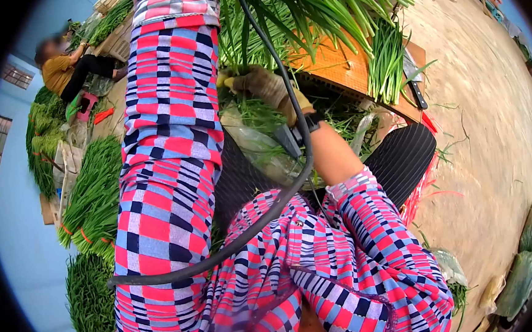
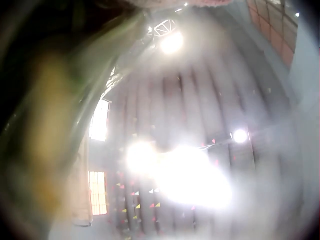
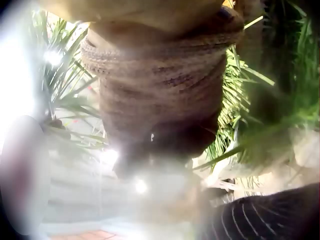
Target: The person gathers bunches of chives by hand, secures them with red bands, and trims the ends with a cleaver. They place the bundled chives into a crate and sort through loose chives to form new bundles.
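My right hand (image 1: 267, 90), in a brown knit glove with yellow fingertips, is at the lower edge of a heap of long green garlic chives (image 1: 250, 28). Its fingers curl in among the hanging leaves and grip some of them. The brown glove (image 3: 160, 75) fills the middle of the right wrist view, with green leaves on both sides. My left arm, in a checked sleeve (image 1: 165, 130), reaches up past the top edge of the head view, so that hand is hidden there. In the left wrist view, a blurred yellow shape (image 2: 50, 135) and green leaves lie close to the lens.
A knife (image 1: 418, 93) and a small bunch of chives (image 1: 388, 62) lie on an orange board (image 1: 332, 59). Tied chive bundles (image 1: 93, 203) are stacked at left. Another person (image 1: 62, 72) sits at far left. A black cable (image 1: 297, 176) crosses before me.
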Demonstrator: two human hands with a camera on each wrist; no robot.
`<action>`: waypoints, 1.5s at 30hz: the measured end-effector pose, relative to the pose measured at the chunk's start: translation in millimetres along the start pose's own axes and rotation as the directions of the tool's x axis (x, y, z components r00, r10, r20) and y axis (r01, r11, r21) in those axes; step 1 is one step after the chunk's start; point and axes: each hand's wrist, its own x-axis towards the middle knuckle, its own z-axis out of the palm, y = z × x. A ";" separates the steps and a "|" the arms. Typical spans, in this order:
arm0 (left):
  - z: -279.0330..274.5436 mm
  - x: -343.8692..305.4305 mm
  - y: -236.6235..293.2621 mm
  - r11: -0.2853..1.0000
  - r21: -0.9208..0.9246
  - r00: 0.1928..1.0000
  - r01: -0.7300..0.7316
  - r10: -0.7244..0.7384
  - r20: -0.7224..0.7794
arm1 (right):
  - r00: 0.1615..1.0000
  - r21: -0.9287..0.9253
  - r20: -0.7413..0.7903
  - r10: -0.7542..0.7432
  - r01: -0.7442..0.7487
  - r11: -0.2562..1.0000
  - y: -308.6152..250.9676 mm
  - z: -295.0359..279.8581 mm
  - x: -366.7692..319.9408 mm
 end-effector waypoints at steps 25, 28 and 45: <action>-45.9 74.5 -8.0 0.026 -0.999 0.999 0.038 0.004 0.038 | 0.948 -0.971 -0.145 -0.283 -0.082 0.224 59.6 -63.9 -34.9; -39.5 86.7 -26.0 -0.367 -0.916 0.987 0.161 0.074 0.143 | 0.729 -0.793 -0.372 0.575 -0.571 0.210 52.9 -60.1 -93.6; 2.5 -41.9 -80.6 -0.858 -0.437 0.963 0.270 0.250 0.104 | 0.707 0.346 -0.707 0.017 0.325 0.880 -61.6 -56.1 -88.3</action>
